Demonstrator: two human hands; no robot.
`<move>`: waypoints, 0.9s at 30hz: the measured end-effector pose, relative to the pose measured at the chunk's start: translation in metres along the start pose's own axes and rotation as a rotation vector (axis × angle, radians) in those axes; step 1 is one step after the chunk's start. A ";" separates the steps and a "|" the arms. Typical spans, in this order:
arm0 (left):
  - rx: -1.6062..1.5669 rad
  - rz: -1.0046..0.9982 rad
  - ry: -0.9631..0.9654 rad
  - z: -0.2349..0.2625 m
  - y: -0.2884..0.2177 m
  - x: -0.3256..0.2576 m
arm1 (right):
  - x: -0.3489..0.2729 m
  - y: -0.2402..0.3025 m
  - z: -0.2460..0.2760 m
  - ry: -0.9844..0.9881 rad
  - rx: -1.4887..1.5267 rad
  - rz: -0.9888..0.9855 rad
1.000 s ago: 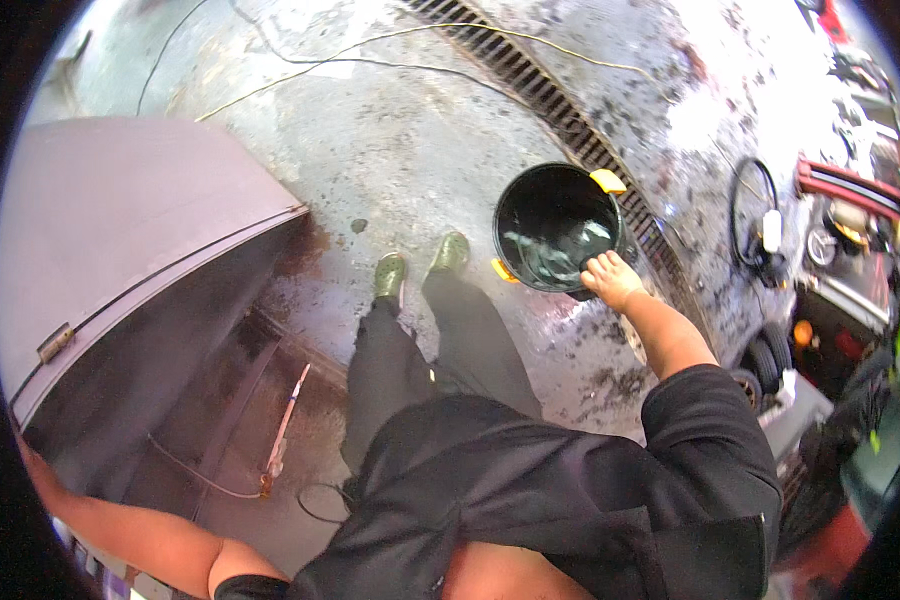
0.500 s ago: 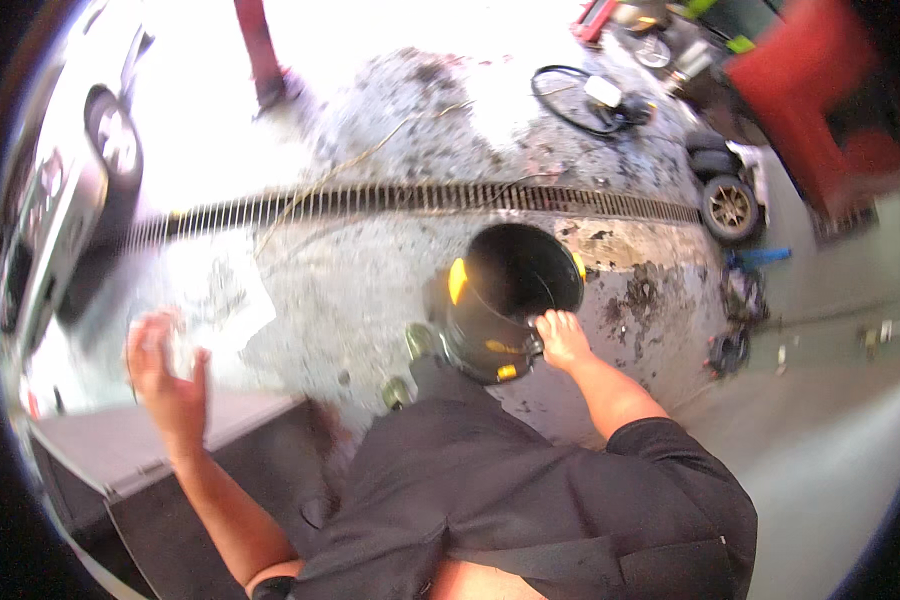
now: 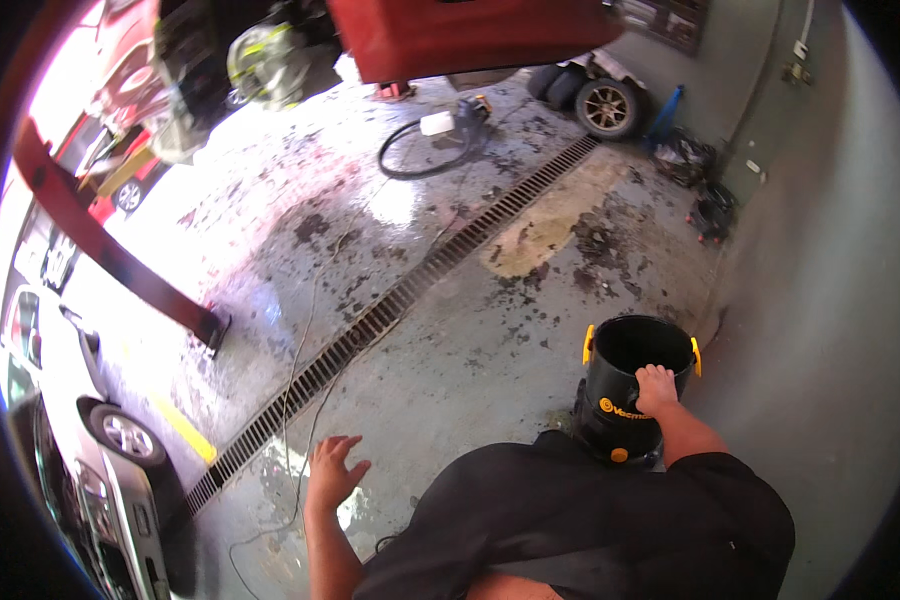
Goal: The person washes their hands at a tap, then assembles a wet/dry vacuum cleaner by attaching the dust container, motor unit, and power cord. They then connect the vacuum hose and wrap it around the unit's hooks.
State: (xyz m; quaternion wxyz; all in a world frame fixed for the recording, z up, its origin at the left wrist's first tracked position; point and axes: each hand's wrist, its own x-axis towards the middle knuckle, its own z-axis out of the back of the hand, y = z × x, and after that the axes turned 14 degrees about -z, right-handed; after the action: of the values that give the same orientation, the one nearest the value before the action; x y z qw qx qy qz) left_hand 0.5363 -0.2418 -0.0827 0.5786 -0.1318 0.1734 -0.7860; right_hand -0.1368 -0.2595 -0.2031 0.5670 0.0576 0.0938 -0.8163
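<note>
fingers of your right hand [image 3: 656, 389] are hooked over the near rim of the black canister [image 3: 632, 392], pinching its edge, so the drum with yellow clips hangs or stands just in front of you on your right, close to the grey wall [image 3: 820, 300]. your left hand [image 3: 332, 470] is out to the side with fingers spread, holding nothing, hovering over the wet concrete floor [image 3: 450, 380]. judging from this, you are in the carrying step: the open-topped canister is gripped by one hand while the other is free for balance. whether the base is touching the floor or lifted just clear cannot be told. the next move seems to call for a firm hold on that rim, since a one-sided grip will let the drum tilt, and for care where you step, as a thin cable [image 3: 300, 380] trails across the floor near your left hand. beyond it the long drain grate [image 3: 400, 300] runs diagonally across the floor. on the far left stands a white car [image 3: 90, 440], with a red lift arm [image 3: 100, 250] over the floor. further off lie a coiled black hose [image 3: 420, 150] and a loose wheel [image 3: 605, 105] by the wall.
</note>
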 end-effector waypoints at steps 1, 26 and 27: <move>0.003 -0.045 -0.013 -0.007 -0.005 0.026 | 0.002 -0.023 -0.003 0.014 0.001 -0.021; 0.025 0.272 0.838 -0.311 0.074 0.379 | 0.217 -0.270 -0.025 0.407 0.009 -0.215; 0.082 0.189 0.822 -0.319 0.080 0.434 | 0.219 -0.275 -0.018 0.430 0.027 -0.264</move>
State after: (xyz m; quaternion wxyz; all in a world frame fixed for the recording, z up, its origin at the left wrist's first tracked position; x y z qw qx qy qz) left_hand 0.3468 -0.6396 -0.4025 0.5357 0.2323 0.3696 -0.7228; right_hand -0.4711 -0.3628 -0.2405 0.4215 0.2247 0.2082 -0.8535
